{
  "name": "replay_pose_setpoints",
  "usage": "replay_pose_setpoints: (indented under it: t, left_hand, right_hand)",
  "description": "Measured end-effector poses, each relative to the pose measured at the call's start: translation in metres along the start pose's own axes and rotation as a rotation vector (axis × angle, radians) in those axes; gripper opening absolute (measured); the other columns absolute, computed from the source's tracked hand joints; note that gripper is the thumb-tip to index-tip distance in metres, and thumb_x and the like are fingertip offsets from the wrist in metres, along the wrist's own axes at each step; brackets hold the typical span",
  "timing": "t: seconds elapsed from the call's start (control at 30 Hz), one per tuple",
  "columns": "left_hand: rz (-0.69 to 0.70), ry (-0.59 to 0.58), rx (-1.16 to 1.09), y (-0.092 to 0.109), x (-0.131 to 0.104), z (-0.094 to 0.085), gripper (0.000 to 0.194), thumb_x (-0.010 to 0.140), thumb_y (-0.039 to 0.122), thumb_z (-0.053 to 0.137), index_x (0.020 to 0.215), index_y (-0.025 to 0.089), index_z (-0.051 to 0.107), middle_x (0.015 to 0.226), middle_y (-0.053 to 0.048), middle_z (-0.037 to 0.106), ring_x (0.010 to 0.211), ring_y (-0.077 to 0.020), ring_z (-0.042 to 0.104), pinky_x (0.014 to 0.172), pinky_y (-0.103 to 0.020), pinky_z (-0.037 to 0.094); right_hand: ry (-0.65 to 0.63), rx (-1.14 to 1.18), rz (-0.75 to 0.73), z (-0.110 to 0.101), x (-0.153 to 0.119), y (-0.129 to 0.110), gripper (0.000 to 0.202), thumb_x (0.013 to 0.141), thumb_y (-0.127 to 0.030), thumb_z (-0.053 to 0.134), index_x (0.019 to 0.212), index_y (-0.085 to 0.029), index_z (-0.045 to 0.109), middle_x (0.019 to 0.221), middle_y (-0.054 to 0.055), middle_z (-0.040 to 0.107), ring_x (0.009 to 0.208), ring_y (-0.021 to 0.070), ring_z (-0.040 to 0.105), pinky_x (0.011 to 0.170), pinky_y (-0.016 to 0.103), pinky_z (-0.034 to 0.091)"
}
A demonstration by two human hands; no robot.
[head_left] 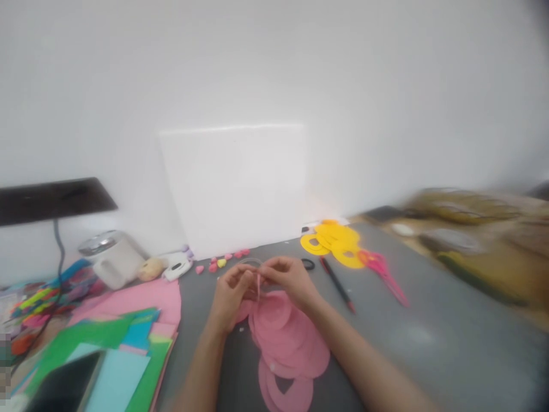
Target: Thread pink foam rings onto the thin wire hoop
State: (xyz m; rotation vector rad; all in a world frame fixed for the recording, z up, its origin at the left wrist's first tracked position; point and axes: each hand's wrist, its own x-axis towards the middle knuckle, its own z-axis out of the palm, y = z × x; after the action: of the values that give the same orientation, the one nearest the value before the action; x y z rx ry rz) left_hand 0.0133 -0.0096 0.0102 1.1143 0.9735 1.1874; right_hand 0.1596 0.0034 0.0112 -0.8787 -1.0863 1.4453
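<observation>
Near the middle of the dark grey table, my left hand (230, 294) and my right hand (290, 279) meet, fingers pinched on a small pink paper piece (258, 286). It is seen nearly edge-on, so its full shape does not show. Just below my hands lies a loose heap of pink paper rings (295, 346), overlapping one another. The lowest ring has a dark opening through its middle. Behind my fingers a clear roll, perhaps tape (251, 261), is partly hidden. A small black ring-shaped thing (307, 264) lies beside my right hand.
Yellow paper rings (332, 240), pink scissors (388, 280) and a black pencil (338, 284) lie right. Small heart-shaped pieces (222, 263) line the foot of a white board (235, 189). Coloured sheets (94, 329), a phone (64, 384) and a white mug-like object (115, 266) stand left.
</observation>
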Motion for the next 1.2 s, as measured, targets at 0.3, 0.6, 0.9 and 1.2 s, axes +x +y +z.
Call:
replay_pose_setpoints:
  t: [0.3,0.6,0.9,1.2]
  left_hand:
    - [0.023,-0.011,0.157,0.0026,-0.0023,0.0045,0.023,0.071,0.038,0.065,0.074,0.015,0.060,0.048,0.001,0.058,0.041,-0.0126,0.055,0.041,-0.023,0.046]
    - [0.034,0.077,0.098,0.0014,-0.0003,0.0039,0.024,0.068,0.037,0.068,0.065,0.015,0.059,0.046,0.002,0.058,0.038,-0.0113,0.053,0.042,-0.023,0.045]
    - [0.039,0.039,0.066,-0.0029,0.0014,0.0000,0.022,0.070,0.036,0.066,0.069,0.015,0.060,0.047,0.003,0.057,0.035,-0.0103,0.051,0.038,-0.022,0.042]
    - [0.035,0.027,0.078,-0.0029,0.0011,0.0015,0.023,0.071,0.038,0.066,0.071,0.016,0.061,0.047,0.003,0.057,0.036,-0.0108,0.051,0.038,-0.022,0.042]
  right_hand:
    - [0.029,0.007,-0.032,-0.0035,0.0025,0.0042,0.024,0.053,-0.030,0.078,0.066,-0.013,0.067,0.063,0.004,0.069,0.057,0.0168,0.064,0.063,0.033,0.054]
    - [-0.014,0.037,-0.004,-0.0062,0.0028,-0.0022,0.035,0.057,-0.036,0.077,0.083,-0.015,0.065,0.076,0.007,0.072,0.066,0.0197,0.068,0.068,0.034,0.056]
    - [-0.044,0.050,0.008,-0.0098,0.0044,-0.0009,0.041,0.058,-0.035,0.077,0.091,-0.013,0.064,0.080,0.009,0.072,0.068,0.0198,0.069,0.067,0.032,0.056]
    - [0.011,0.023,0.050,-0.0089,0.0025,-0.0032,0.048,0.051,-0.035,0.080,0.091,-0.013,0.065,0.076,0.009,0.072,0.067,0.0227,0.068,0.069,0.037,0.056]
